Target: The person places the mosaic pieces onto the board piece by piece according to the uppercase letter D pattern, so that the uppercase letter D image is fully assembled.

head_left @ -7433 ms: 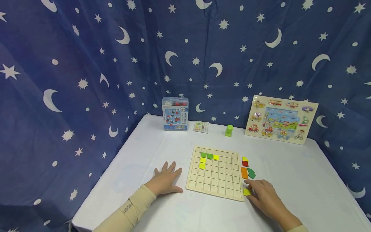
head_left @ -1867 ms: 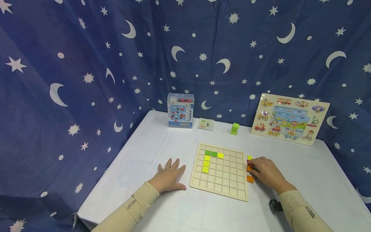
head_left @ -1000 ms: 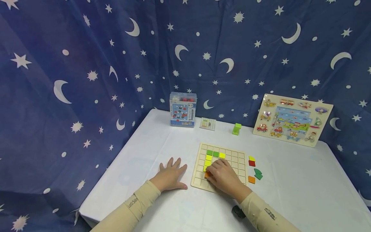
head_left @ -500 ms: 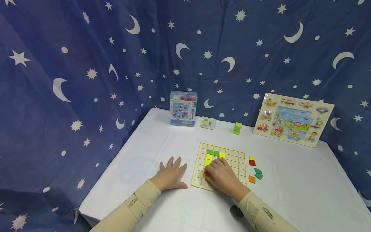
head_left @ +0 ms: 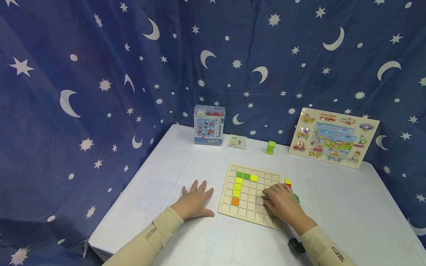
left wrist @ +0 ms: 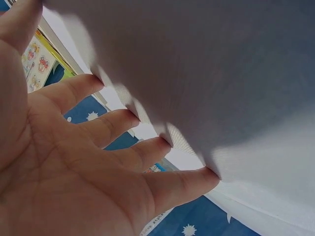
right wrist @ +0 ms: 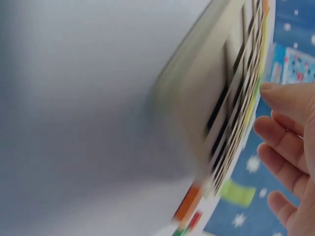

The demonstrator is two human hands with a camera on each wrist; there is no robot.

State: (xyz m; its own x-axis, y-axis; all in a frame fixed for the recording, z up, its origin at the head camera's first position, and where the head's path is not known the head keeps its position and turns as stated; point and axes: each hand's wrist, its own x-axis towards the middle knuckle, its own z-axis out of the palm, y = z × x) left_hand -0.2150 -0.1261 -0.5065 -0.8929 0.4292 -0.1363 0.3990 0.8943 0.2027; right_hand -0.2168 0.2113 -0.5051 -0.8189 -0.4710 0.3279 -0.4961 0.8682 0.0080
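Observation:
A wooden grid board (head_left: 256, 218) lies on the white table in the head view. On its left side sit two green square tiles (head_left: 246, 176), several yellow square tiles (head_left: 237, 187) and one orange square tile (head_left: 235, 201) at the bottom of the column. My right hand (head_left: 284, 203) is above the board's right side, fingers loosely bent and nothing between them in the right wrist view. Another orange tile (right wrist: 187, 204) lies past the board's edge there. My left hand (head_left: 194, 203) rests on the table left of the board, fingers spread, fingertips on the cloth (left wrist: 266, 162).
Right of the board lie a yellow piece (head_left: 287, 181) and green pieces (head_left: 296, 198), partly behind my right hand. At the back stand a boxed set (head_left: 209, 125), a small pattern card (head_left: 237, 141), a lime-green block (head_left: 270, 147) and a vehicle puzzle board (head_left: 334, 137).
My right hand took an orange tile from beside the board, set it below the yellow column, let go and moved back right. A third yellow tile joined the column earlier. My left hand stayed put.

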